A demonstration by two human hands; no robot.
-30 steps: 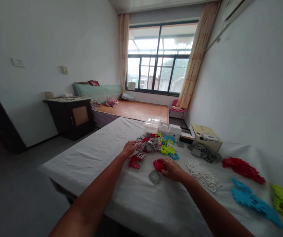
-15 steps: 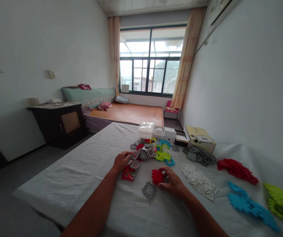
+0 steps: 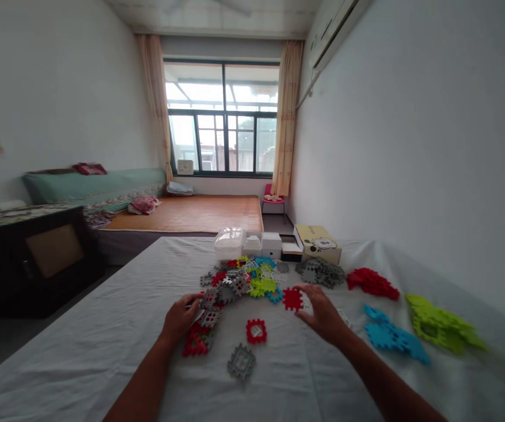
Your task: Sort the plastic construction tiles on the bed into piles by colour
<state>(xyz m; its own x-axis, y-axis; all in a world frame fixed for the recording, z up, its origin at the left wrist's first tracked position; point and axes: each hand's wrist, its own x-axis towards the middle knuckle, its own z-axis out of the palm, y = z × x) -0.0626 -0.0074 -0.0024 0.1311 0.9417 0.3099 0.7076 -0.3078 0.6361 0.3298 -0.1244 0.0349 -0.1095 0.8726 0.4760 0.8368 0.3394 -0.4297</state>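
Observation:
A heap of mixed coloured interlocking tiles [image 3: 243, 281] lies mid-table on the white cloth. My left hand [image 3: 179, 317] rests at the heap's near left edge, fingers curled on grey and red tiles. My right hand [image 3: 322, 316] holds a red tile [image 3: 292, 298] by its edge, just above the cloth. One red tile with a white centre [image 3: 256, 331] and one grey tile [image 3: 241, 361] lie loose between my arms.
Sorted piles sit to the right: grey [image 3: 320, 272], red [image 3: 372, 282], blue [image 3: 390, 336], green [image 3: 441, 325]. A clear tub [image 3: 229, 242], white boxes [image 3: 271, 243] and a cartoon-printed carton [image 3: 318, 243] stand at the table's far edge. A bed and a dark cabinet are beyond.
My right hand lifted one red tile and moved it right, leaving another red tile lying on the cloth. The camera view swung left-to-right; my left hand stayed at the heap.

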